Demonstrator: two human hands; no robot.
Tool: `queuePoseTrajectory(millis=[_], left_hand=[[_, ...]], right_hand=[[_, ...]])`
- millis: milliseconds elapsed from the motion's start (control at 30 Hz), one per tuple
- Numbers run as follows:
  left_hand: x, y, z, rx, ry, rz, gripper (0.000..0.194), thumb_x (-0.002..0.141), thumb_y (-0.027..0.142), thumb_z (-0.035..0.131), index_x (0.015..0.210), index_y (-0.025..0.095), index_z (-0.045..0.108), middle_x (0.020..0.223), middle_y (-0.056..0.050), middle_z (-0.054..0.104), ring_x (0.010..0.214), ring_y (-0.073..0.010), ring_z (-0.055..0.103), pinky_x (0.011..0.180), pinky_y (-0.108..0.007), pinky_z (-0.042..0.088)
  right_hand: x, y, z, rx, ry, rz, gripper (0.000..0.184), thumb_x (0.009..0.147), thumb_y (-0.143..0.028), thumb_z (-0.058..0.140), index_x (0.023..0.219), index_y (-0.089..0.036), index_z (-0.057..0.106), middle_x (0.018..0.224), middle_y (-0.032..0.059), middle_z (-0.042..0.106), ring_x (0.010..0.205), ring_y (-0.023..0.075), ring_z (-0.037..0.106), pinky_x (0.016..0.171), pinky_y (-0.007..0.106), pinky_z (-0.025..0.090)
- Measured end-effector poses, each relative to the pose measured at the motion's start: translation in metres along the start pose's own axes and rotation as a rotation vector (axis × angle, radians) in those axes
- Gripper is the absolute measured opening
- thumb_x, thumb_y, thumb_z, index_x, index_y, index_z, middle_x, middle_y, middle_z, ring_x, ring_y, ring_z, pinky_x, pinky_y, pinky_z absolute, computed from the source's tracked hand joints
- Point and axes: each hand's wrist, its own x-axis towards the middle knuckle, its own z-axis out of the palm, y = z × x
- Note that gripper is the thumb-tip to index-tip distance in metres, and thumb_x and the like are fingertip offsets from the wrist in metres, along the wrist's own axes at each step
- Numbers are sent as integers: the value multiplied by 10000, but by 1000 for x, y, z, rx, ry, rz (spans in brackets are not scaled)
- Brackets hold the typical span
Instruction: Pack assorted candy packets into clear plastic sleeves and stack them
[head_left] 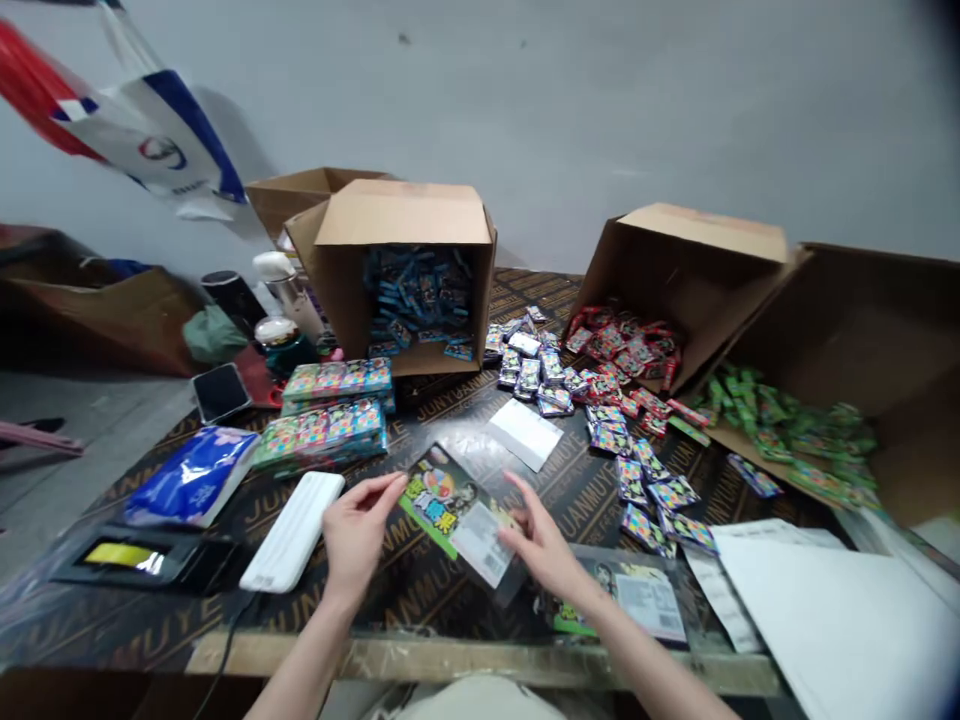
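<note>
A clear plastic pouch with a colourful printed panel and a white label (459, 515) is held tilted just above the dark table. My left hand (358, 530) pinches its upper left edge between thumb and fingertips. At the right edge, my right hand (546, 548) has its thumb on the pouch, the index finger raised and the other fingers curled around the side. Another such pouch (645, 598) lies flat on the table, partly under my right forearm. A white slip of paper (526, 433) rests beyond the held pouch.
Open cartons hold blue packets (424, 290), red packets (626, 340) and green packets (795, 430). Loose purple packets (551, 370) spread between. At left are filled packs (322, 430), a white power bank (294, 530), a blue packet (191, 472) and bottles (289, 340). White sheets (825, 610) lie right.
</note>
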Motion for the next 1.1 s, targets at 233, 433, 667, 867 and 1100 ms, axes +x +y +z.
queuePoseTrajectory(millis=[233,433,667,867,1100], left_hand=[[-9,-47,-21,699,-232,242,389,709,455,557,959,173,653,1119,-110,615,1061,-288,547,930,-427,411],[-3,-32,34,856,-722,486,983,479,509,725,1337,251,322,1430,-132,272,1308,-343,210,1041,-579,79],[6,-49,57,702,-886,387,959,441,341,732,1316,281,345,1242,-80,423,1155,-304,359,1009,-429,260],[25,-64,88,652,-982,348,955,470,407,719,1329,327,309,1253,-73,387,1149,-322,331,998,-481,228],[44,-72,103,623,-931,-29,360,791,501,398,1069,341,562,1091,-42,546,1044,-251,467,892,-411,362]], right_hand=[[104,35,-49,-789,145,35,630,813,-455,519,1346,-189,314,1423,164,236,1314,322,158,1018,535,147],[94,54,-30,-902,-21,17,524,877,-413,416,1345,-195,324,1421,158,255,1318,312,166,1012,538,157],[94,28,-39,-844,-24,-222,378,839,-372,491,1191,-237,498,1271,123,460,1188,269,404,992,468,282],[256,-30,-22,-846,65,-303,565,792,-379,575,1294,-193,395,1402,138,271,1287,274,240,1015,419,261],[391,-36,-7,-849,120,-66,679,771,-503,560,1316,-146,367,1384,191,285,1259,366,260,936,481,308]])
